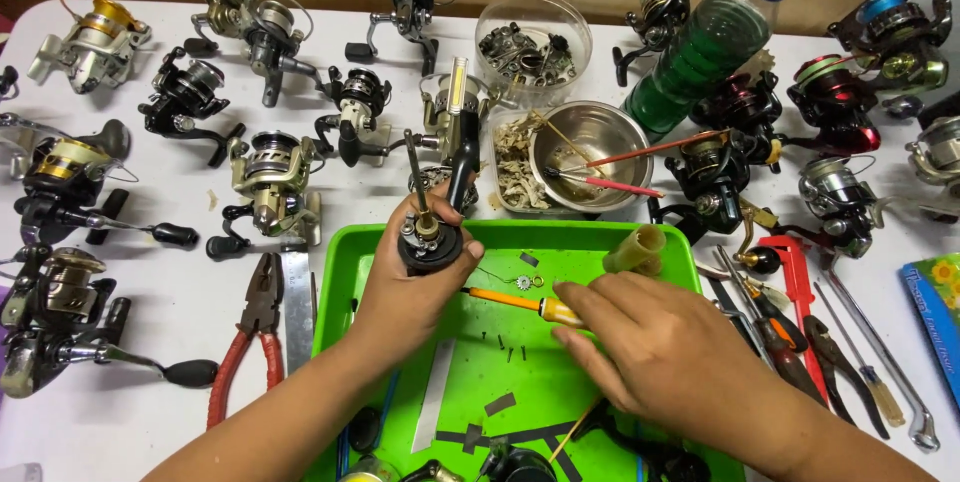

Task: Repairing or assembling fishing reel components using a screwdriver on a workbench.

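Head cam, looking down at a green tray (660,272) w/ two bare hands over it. Right hand (655,347), at 5 o'clock, fingers curled narrow on an orange-handled screwdriver (520,304) lying across the tray. Left hand (405,287), approx centre, wrapped tight around a black reel body (430,242), shaft upright. Small washers and screws (515,347) lie loose betw. the hands; a nudge from either wrist could likely scatter them. At 9 o'clock, red-handled pliers (250,342). At 12, a steel bowl (590,147); beyond, many spinning reels (270,182) ring the table.
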